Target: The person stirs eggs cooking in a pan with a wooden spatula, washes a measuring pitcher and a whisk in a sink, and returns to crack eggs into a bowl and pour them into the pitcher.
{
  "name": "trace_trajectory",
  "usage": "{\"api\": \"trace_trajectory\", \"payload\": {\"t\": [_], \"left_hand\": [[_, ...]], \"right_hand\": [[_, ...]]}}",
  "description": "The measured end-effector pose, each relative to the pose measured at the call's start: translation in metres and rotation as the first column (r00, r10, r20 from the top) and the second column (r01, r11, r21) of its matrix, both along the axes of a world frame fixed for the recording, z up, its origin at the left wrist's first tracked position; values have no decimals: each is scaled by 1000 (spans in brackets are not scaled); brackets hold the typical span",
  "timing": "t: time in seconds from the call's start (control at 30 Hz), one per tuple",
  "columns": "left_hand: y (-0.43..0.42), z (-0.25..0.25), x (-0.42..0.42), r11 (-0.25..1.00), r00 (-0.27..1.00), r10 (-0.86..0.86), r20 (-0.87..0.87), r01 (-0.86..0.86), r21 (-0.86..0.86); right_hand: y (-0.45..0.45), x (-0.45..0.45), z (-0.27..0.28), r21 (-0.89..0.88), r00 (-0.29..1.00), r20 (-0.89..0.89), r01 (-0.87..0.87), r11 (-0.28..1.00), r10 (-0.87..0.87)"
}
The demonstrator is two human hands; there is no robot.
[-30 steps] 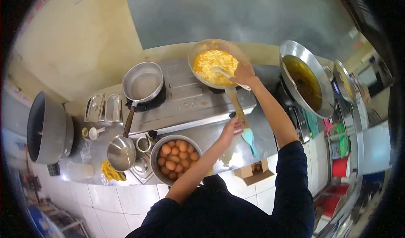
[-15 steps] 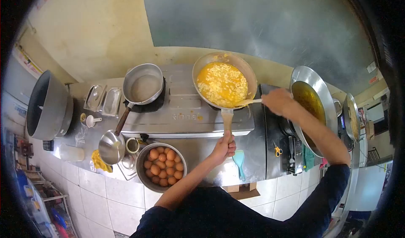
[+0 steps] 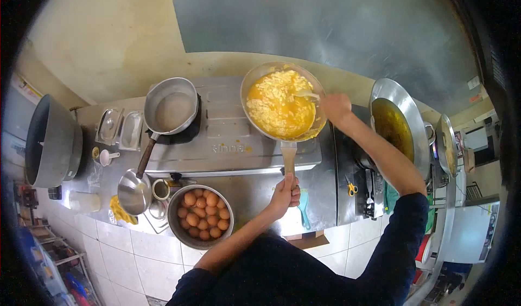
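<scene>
A frying pan (image 3: 321,122) with yellow egg mixture (image 3: 279,102), partly in pale curds, stands on the right burner of the stove. My left hand (image 3: 284,196) is wrapped round its wooden handle (image 3: 288,157). At the pan's right rim my right hand (image 3: 336,108) holds a pale spatula (image 3: 305,94), its blade in the egg. A teal brush or spatula (image 3: 304,209) lies on the counter just right of my left hand. Below the stove, a metal pot (image 3: 174,225) holds several brown eggs (image 3: 204,212).
On the left burner sits an empty saucepan (image 3: 172,108). A steel bowl (image 3: 133,193), metal trays (image 3: 130,131), a yellow cloth (image 3: 122,211) and a large grey pot (image 3: 51,143) are at left. A wok of oil (image 3: 392,129) and orange scissors (image 3: 351,187) are at right.
My left hand has closed round the pan handle since a second ago. Over the last half second my right hand has moved the spatula from the pan's lower right edge up into the egg.
</scene>
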State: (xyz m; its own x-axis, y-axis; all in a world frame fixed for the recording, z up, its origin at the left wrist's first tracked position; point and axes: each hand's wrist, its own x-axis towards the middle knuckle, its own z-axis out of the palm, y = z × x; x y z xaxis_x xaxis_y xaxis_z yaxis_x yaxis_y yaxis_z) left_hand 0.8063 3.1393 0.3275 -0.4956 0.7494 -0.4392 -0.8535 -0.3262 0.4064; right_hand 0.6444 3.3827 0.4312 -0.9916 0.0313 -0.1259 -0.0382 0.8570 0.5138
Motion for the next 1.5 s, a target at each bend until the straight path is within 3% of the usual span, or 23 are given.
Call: {"api": "trace_trajectory", "payload": {"t": [0.07,0.13,0.17,0.23,0.37,0.47,0.53,0.57,0.67,0.73,0.87,0.93,0.97,1.03,1.13,1.27,1.33,1.4,1.43,1.5], "left_hand": [[1,3,0,999,1000,17,20,-16,-45],[-1,4,0,999,1000,14,23,-13,-48],[0,5,-1,998,1000,15,18,-14,-55],[4,3,2,997,999,26,20,-25,-77],[4,10,3,992,997,61,40,-56,-112],[3,12,4,988,995,82,52,-74,-136],[0,7,3,995,996,72,50,-68,-75],[0,3,2,998,997,61,45,-60,-20],[-2,1,-1,1000,998,18,62,-19,4],[-6,-1,-6,1000,999,-6,49,5,11],[-9,1,-10,998,998,-61,-9,61,0],[-11,-1,-10,998,998,-68,-10,68,-13],[-12,-1,-12,997,997,-78,-6,78,-28],[-11,1,-11,996,997,-82,-17,81,-19],[-11,3,-12,996,996,-88,-14,88,-5],[-13,-2,-11,997,997,-77,-32,77,1],[-14,1,-14,998,998,-54,33,54,-21],[-14,-2,-14,999,998,-50,-49,49,-16],[-9,-11,-13,999,997,-45,-65,43,-23],[-5,-20,-15,999,996,-27,-86,28,16]], "right_hand": [[-1,-2,25,6,997,33,-68,998,68],[-18,-1,62,21,970,232,-79,997,72],[-31,4,73,28,969,239,-78,997,69],[-60,25,82,22,973,225,48,999,-51],[-73,45,51,59,969,231,78,995,-90],[-53,43,9,-51,965,157,221,974,-211],[-42,31,-9,-25,965,-66,252,967,-253],[-33,24,-18,-21,967,-66,246,969,-247],[-12,6,-27,-24,991,-49,121,992,-122],[-6,-10,-26,68,998,-47,-46,997,49],[-11,-31,-4,78,988,-92,-117,990,124],[-6,-48,-2,235,944,-73,-297,925,321],[-10,-55,-2,237,941,-82,-303,923,330],[-23,-63,-9,419,878,21,-442,793,478],[-59,-55,-19,502,805,-38,-496,709,591],[-88,-36,-38,463,819,11,-513,723,574],[-87,-12,-28,258,786,-20,-593,763,618],[-68,7,-26,-7,754,-177,-644,765,633],[-63,22,-14,-50,869,-105,-491,870,484],[-66,48,33,-91,887,-17,-460,883,461]]}}
